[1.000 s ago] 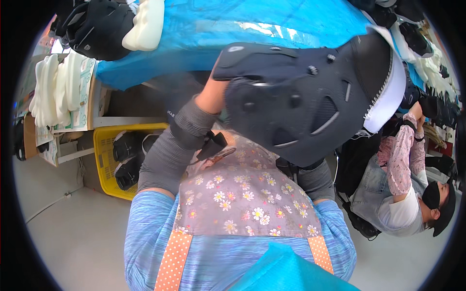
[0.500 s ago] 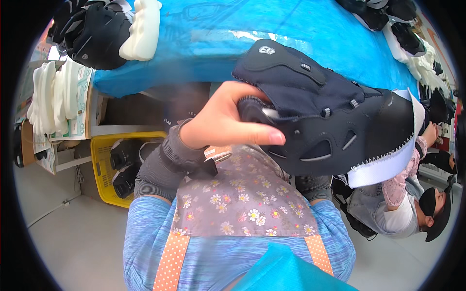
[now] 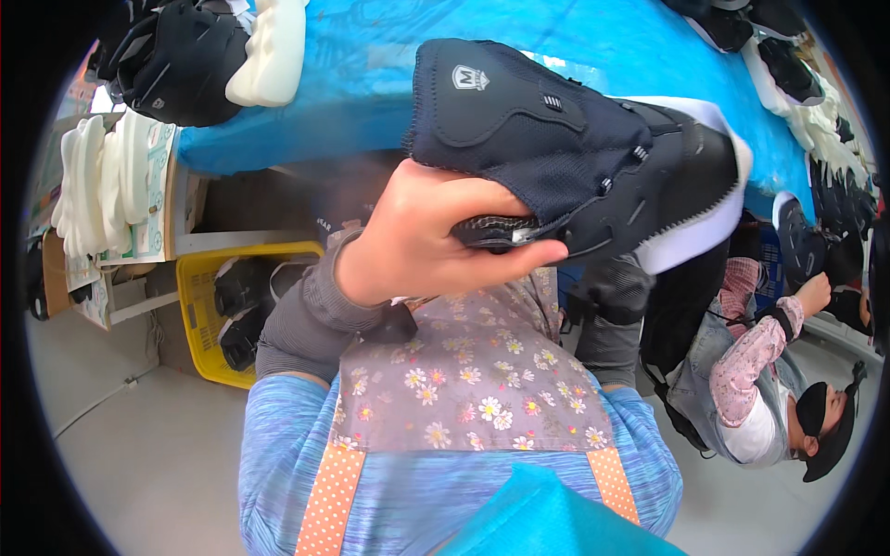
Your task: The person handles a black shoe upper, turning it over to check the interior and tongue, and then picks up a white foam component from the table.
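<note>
Up in front of my chest is a black and dark navy shoe upper [image 3: 547, 139], with a shield badge on its tongue and white lining showing past a zigzag-stitched toe edge. My left hand [image 3: 436, 222] grips it by the heel opening, thumb on the near side and fingers tucked behind the tongue. The toe points right. My right forearm [image 3: 612, 315], in a grey striped sleeve, rises behind the upper, which hides my right hand.
Blue sheeting [image 3: 362, 102] covers the table ahead. Black uppers [image 3: 185, 69] and cream foam soles [image 3: 269, 56] lie at its left. Below stands a yellow basket [image 3: 199, 324] with black shoes. At right sits a co-worker [image 3: 760, 380], one hand by a dark shoe [image 3: 799, 243].
My left hand has tilted the upper, which has moved up and left. More of my right forearm shows. The co-worker's arm has shifted, and a dark shoe now shows by their hand.
</note>
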Tool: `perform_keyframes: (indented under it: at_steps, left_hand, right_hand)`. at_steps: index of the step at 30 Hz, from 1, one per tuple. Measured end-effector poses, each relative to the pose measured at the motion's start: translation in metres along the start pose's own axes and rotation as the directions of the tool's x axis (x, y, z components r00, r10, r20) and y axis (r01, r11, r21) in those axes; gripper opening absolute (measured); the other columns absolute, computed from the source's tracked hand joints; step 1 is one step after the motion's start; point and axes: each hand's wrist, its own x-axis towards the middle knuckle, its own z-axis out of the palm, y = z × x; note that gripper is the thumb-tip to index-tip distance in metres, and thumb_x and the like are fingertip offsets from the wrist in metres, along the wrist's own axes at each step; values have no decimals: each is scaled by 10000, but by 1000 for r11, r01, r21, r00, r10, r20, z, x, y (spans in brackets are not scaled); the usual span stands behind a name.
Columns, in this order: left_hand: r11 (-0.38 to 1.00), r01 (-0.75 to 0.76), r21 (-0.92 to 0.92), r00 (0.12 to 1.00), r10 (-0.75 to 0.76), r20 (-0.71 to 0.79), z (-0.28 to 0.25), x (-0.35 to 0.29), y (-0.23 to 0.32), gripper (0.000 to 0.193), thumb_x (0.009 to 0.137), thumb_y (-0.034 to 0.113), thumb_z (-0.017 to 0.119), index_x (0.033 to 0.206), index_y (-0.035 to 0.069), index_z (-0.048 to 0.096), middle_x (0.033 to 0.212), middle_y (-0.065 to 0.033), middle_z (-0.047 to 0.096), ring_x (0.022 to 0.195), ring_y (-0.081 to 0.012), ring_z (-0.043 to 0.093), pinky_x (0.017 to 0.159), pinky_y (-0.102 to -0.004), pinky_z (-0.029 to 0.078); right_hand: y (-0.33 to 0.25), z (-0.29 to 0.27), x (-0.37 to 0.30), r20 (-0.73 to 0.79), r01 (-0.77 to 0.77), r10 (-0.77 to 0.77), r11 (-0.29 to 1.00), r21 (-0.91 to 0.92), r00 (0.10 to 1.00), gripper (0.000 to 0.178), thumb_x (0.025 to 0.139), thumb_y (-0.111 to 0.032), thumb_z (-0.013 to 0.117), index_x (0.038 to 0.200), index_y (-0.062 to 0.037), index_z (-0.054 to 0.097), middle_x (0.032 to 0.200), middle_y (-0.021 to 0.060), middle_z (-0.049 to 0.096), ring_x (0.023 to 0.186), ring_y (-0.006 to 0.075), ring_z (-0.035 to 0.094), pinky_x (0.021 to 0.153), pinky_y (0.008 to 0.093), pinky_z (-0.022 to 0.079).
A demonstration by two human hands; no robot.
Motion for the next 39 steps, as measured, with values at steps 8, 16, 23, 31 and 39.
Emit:
perform_keyframes:
  at_steps: [8, 16, 23, 31, 39]
  left_hand:
    - [908, 384, 166, 689, -401, 604, 38, -27, -26, 332, 701, 230, 840, 833, -24, 673, 734, -143, 660, 637, -294, 639, 604, -293, 508]
    - [660, 723, 205, 309, -574, 759, 76, -51, -51, 422, 720, 218, 809, 1004, -49, 646, 798, -164, 660, 676, -173, 597, 656, -291, 497]
    - [647, 675, 354, 179, -609, 773, 88, -46, -42, 422, 764, 220, 777, 1032, -69, 624, 794, -154, 651, 694, -185, 623, 638, -302, 499]
    - [676, 609, 415, 201, -638, 744, 93, -40, -30, 387, 783, 231, 765, 1016, -41, 617, 668, -123, 630, 527, -178, 599, 499, -293, 469]
    - [806, 490, 332, 302, -514, 803, 95, -59, -35, 399, 760, 254, 767, 984, -50, 640, 789, -219, 643, 720, -362, 641, 640, -379, 501]
  right_hand:
    - [-74, 29, -84, 869, 946, -428, 299, -124, 249, 137, 748, -26, 710, 858, -35, 628, 795, 57, 605, 759, 209, 574, 662, 324, 453]
    - [-11, -21, -115, 770, 664, -37, 533, -524, 637, 223, 705, -95, 783, 895, -58, 671, 850, 50, 612, 761, 249, 557, 683, 333, 452]
    - [-38, -24, -125, 489, 30, 519, 664, -747, 701, 197, 848, -90, 668, 1034, -27, 657, 593, 9, 575, 509, 69, 494, 489, 233, 365]
    - [-61, -26, -111, 392, -474, 850, 524, -708, 353, 483, 856, -31, 547, 1333, -22, 471, 539, 13, 577, 447, 67, 524, 440, 231, 401]
    - [-61, -25, -106, 400, -28, 801, 459, -888, 445, 387, 773, -12, 518, 1137, -48, 645, 544, 84, 579, 448, 125, 558, 474, 274, 438]
